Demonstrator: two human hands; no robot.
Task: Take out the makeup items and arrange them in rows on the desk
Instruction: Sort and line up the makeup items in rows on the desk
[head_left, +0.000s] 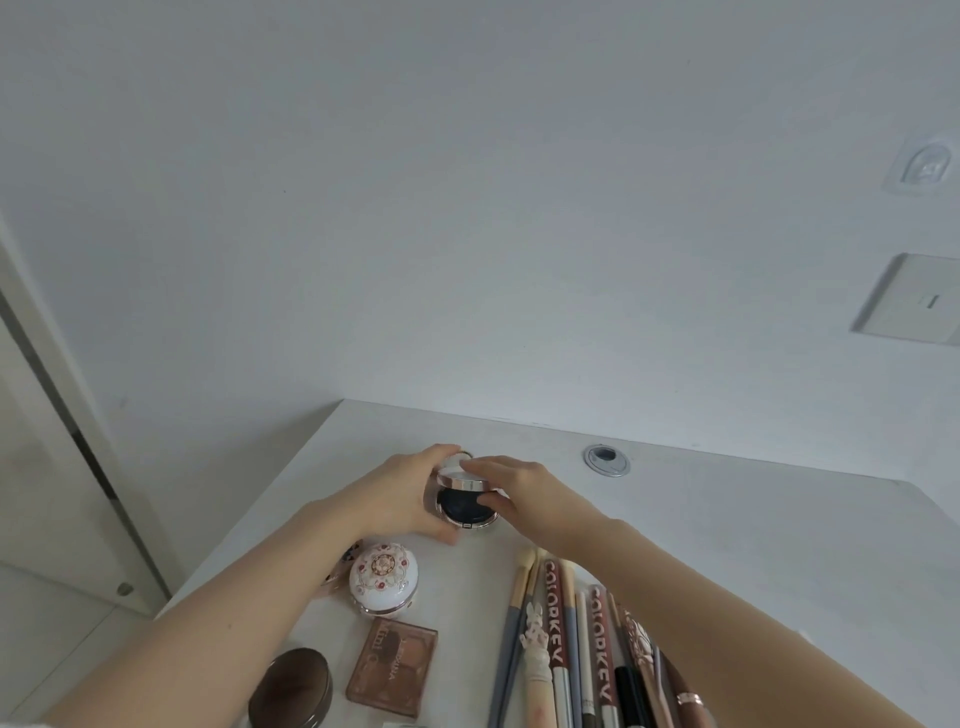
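While my left hand (400, 499) and right hand (524, 493) both grip the round silver-rimmed dark compact (464, 501), fingers curled round it, I'm placing it; next, release it squarely on the pale desk (727, 525).

A pale grey, faintly mottled desk (727, 519) is seen under a plain white wall (467, 208). A round compact (464, 501) with a dark navy face and a shiny silver rim is shown toward the far edge. A white domed case (383, 577) is patterned with red and gold ornament. A brown eyeshadow palette (392, 665) is filled with tan and peach squares, and a glossy dark brown round tin (291, 691) is seen at the near edge. Maroon tubes (555, 613) are lettered in white among grey and beige brushes (517, 629).
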